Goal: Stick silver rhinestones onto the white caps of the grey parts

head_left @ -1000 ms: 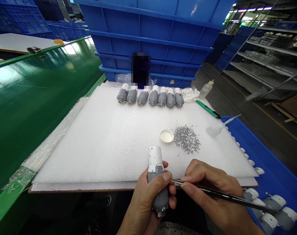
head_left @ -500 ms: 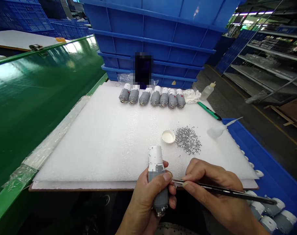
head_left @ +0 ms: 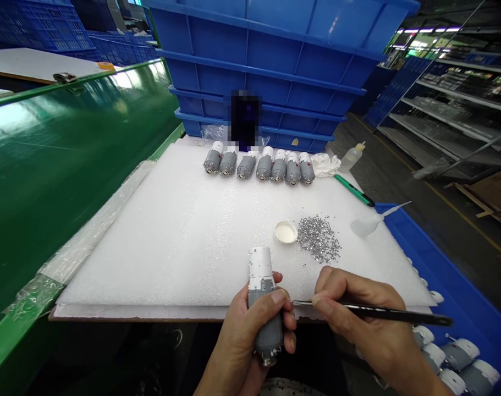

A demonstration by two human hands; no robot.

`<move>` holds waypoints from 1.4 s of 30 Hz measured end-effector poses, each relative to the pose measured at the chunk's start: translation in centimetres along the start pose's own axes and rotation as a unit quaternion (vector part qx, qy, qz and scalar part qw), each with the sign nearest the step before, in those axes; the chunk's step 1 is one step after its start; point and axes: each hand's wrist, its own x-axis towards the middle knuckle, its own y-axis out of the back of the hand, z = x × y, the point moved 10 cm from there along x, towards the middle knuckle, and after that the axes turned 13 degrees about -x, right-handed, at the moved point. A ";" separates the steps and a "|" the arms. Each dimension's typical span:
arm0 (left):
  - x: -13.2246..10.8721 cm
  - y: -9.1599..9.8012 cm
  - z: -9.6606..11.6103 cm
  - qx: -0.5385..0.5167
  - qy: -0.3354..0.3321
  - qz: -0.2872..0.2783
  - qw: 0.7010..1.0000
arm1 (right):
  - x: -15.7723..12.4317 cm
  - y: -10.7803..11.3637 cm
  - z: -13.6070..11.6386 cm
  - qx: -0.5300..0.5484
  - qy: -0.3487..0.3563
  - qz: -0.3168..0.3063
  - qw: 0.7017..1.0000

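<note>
My left hand (head_left: pixel 254 335) is shut around a grey cylindrical motor (head_left: pixel 265 324) with a white end cap, which stands upright with small silver flecks on the cap. My right hand (head_left: pixel 357 313) pinches black fine-tipped tweezers (head_left: pixel 378 309), whose tips sit at the side of the motor near my left thumb. Past the hands, a pile of silver granules (head_left: pixel 318 239) lies on a white foam sheet (head_left: pixel 151 247) beside a small white lid (head_left: pixel 285 231) holding white liquid. Several finished motors (head_left: pixel 264 166) stand in a row farther along the foam.
Stacked blue crates (head_left: pixel 262 66) rise behind the foam, and a green belt (head_left: pixel 69 165) runs along the left. A plastic bottle (head_left: pixel 351 157), white cloth (head_left: pixel 325 165) and green-handled knife (head_left: pixel 353 190) lie far right. More motors (head_left: pixel 460 355) sit in a blue tray (head_left: pixel 440 275).
The tweezers have swung to a flatter line, their rear end rising, while the tips stay by the motor. The whole view has drifted slightly. Neither hand has let go.
</note>
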 end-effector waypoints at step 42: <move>-0.4 -0.9 -2.7 -0.141 0.120 -0.160 0.970 | 2.7 3.1 -3.2 -0.103 0.026 0.072 0.992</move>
